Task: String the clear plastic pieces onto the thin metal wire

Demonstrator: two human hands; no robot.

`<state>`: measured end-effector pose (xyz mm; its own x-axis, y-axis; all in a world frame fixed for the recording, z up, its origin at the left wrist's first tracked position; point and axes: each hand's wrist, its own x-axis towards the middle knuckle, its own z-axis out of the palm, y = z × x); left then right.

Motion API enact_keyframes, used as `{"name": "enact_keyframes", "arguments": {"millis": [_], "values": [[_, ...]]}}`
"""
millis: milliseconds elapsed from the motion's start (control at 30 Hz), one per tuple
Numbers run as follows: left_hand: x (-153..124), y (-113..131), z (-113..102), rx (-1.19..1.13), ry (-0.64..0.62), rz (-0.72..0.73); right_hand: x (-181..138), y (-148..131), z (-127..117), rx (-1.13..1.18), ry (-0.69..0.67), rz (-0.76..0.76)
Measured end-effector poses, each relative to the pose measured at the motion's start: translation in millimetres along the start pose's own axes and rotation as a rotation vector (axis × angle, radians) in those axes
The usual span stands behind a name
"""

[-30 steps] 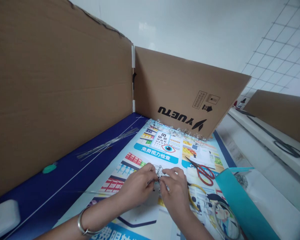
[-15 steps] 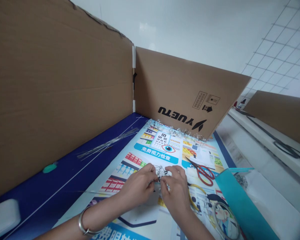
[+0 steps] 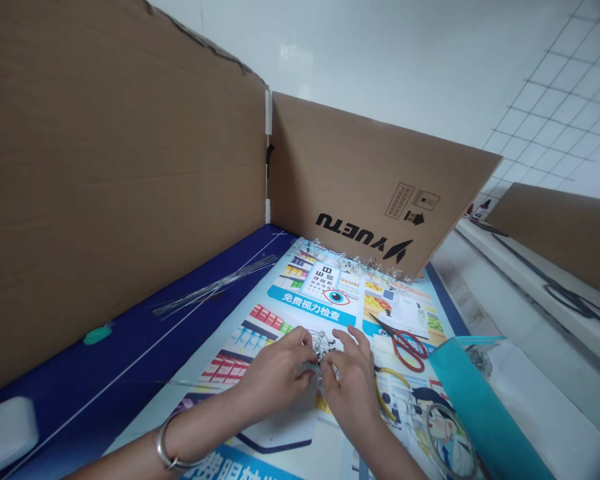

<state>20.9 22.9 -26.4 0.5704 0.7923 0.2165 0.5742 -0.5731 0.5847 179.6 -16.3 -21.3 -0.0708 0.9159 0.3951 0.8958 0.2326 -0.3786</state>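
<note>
Between my two hands is a small tangle of thin silvery wire [image 3: 322, 341] with tiny dark and clear bits on it. My left hand [image 3: 283, 373] pinches its left side, thumb and forefinger pressed together. My right hand [image 3: 351, 373] grips it from the right with thumb and forefinger, its other fingers raised. The exact spot held is partly hidden by my fingertips. Red-handled scissors [image 3: 405, 345] lie open to the right of my right hand. Close beside that hand are yellow-handled pliers [image 3: 387, 393], partly covered.
A bundle of straight wires [image 3: 215, 287] lies on the blue cloth [image 3: 145, 353] at left. Similar wire pieces [image 3: 365, 267] line the foot of the cardboard panel [image 3: 370, 180]. A wire coil [image 3: 450, 440] and a teal-edged box [image 3: 485, 407] are at right.
Both hands stay in nearly the same place on the wire tangle. The raised fingers of my right hand have lifted and spread slightly.
</note>
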Motion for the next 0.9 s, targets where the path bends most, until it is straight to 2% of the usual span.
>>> {"name": "enact_keyframes", "arguments": {"millis": [200,400,567,767,900], "values": [[-1.8,2.8,2.9,0.131,0.010,-0.029,2.0,-0.4,-7.3,0.021,-0.085,0.040],[-2.1,5.0,15.7,0.114,0.054,-0.054,2.2,3.1,-4.7,0.097,-0.116,0.092],[-1.3,7.1,23.7,0.085,0.100,-0.048,5.4,7.7,-6.2,0.053,-0.097,0.081],[-1.9,7.0,20.0,0.148,0.107,-0.020,4.9,2.7,-15.5,-0.077,-0.140,-0.001],[-2.4,9.3,15.9,0.133,0.085,-0.026,4.9,6.1,-12.9,-0.057,-0.144,0.006]]}}
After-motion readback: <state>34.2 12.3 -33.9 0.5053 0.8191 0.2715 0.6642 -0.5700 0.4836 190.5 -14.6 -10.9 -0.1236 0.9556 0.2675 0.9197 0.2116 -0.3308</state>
